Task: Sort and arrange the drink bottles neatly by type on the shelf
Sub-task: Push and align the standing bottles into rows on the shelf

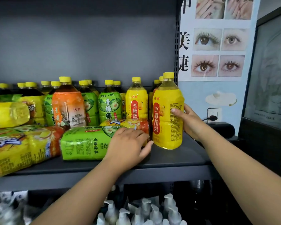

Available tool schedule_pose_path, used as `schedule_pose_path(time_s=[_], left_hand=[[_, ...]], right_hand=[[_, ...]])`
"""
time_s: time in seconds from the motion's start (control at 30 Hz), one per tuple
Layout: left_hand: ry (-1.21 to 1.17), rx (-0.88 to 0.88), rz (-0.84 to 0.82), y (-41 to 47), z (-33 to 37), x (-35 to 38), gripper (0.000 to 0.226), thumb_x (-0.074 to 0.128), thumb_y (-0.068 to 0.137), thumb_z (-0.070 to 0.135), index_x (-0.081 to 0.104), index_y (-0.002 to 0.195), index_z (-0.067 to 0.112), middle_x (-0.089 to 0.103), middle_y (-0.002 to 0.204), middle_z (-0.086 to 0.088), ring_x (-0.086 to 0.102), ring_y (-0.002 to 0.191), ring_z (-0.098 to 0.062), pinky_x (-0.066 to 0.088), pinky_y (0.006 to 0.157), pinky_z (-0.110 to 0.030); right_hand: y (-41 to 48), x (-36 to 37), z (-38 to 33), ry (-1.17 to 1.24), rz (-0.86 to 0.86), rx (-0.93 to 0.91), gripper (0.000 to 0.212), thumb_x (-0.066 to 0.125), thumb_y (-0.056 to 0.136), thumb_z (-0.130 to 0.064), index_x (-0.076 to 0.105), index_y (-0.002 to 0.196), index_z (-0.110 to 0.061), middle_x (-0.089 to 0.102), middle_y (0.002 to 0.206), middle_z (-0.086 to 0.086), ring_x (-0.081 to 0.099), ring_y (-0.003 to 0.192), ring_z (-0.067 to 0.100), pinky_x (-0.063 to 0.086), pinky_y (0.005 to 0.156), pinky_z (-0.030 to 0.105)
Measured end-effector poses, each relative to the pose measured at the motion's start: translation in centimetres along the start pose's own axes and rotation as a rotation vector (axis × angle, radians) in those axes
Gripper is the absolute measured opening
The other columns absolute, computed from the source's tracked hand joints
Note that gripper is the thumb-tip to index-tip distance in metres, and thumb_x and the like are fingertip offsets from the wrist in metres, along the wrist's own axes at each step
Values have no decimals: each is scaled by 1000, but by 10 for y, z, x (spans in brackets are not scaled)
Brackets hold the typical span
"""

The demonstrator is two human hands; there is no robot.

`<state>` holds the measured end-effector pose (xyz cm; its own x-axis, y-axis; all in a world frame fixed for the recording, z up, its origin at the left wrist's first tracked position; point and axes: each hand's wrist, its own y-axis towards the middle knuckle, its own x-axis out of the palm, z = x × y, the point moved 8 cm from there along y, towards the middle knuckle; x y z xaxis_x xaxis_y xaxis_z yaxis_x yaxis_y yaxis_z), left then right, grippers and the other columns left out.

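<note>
Fingers of the right hand [190, 122] are gripping the glossy yellow bottle [164, 124], left hand [128, 146] lying slack on the crinkly green bottle [83, 143]

Gripping upright yellow bottle [165, 117] at shelf's [177, 158] right end with right hand [187, 120]; resting left hand [128, 143] on lying green bottle [84, 142].

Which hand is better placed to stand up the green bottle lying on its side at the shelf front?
Left, probably. The left hand rests on the lying green bottle, while the right hand is occupied, gripping the upright yellow bottle farther right.
</note>
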<state>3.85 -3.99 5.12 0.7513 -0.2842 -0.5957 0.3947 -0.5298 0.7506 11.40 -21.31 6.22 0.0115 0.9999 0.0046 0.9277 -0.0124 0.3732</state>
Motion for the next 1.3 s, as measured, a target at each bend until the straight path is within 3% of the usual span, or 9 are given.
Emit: schedule_pose_path(time_s=[0.1, 0.27, 0.5, 0.6, 0.7, 0.87, 1.07, 1.2, 1.3], left_hand=[[-71, 14, -40, -2, 0, -6, 38, 41, 84, 41, 72, 82, 20, 71, 80, 5, 67, 73, -16, 42, 74, -27], [-73, -126, -78, -16, -33, -15, 46, 42, 81, 46, 68, 104, 15, 68, 101, -5, 64, 97, -24, 49, 84, -40], [47, -310, -417, -40, -75, -8, 103, 15, 54, 85, 22, 143, 36, 31, 150, 2, 26, 138, -20, 13, 114, -39], [109, -290, -482, -44, -81, -7, 111, 17, 46, 88, 14, 145, 36, 28, 151, 1, 24, 139, -20, 11, 115, -40], [149, -266, -523, -45, -83, -6, 114, 17, 45, 88, 9, 146, 35, 26, 152, 0, 24, 139, -20, 13, 114, -41], [182, -193, -403, -45, -79, -8, 109, 23, 55, 89, 34, 141, 24, 51, 135, -9, 49, 123, -29, 31, 105, -49], [150, -99, -289, -48, -86, -15, 94, 16, 69, 87, 49, 127, 20, 68, 108, -7, 67, 94, -28, 50, 82, -50], [12, -93, -162, -51, -92, -26, 90, 23, 70, 86, 41, 129, 21, 64, 114, -8, 64, 100, -29, 47, 86, -48], [-56, -144, -46, -51, -103, -38, 97, 43, 63, 81, 29, 137, 20, 59, 121, -12, 60, 106, -31, 48, 87, -46]], right_hand=[[-1, 1, 4, 35, -65, 15, 92, 83, 33, -61, 49, 114, -33, 63, 113, -5, 61, 103, 14, 50, 85, 37], [-12, -2, 2, -112, 160, -97, 76, 62, 72, -50, 36, 139, -26, 48, 136, 2, 50, 121, 24, 43, 100, 47], [-61, 7, -13, -618, 422, -279, 66, 64, 84, -26, 32, 142, -16, 24, 145, 10, 27, 134, 24, 23, 105, 26], [-78, 33, -23, -656, 282, -401, 48, 63, 85, -26, 49, 130, -17, 41, 131, 3, 40, 120, 16, 27, 96, 18], [-75, 68, -4, -605, -15, -245, 43, 59, 86, -35, 53, 125, -20, 49, 124, -4, 49, 105, 9, 36, 87, 20], [-60, 90, 26, -605, -180, 53, 55, 55, 87, -44, 43, 135, -19, 51, 134, -1, 50, 119, 17, 39, 97, 26], [-58, 104, 26, -345, -226, 141, 14, 63, 86, -23, 57, 98, -22, 60, 83, -3, 58, 72, 11, 51, 69, 18], [-59, 108, 1, -337, -110, 17, 13, 63, 85, -24, 63, 96, -18, 60, 80, -5, 55, 62, 5, 48, 56, 10], [-53, 117, -48, -433, 23, -207, 13, 64, 84, -29, 68, 78, -18, 61, 72, -4, 52, 58, 4, 46, 66, 23]])
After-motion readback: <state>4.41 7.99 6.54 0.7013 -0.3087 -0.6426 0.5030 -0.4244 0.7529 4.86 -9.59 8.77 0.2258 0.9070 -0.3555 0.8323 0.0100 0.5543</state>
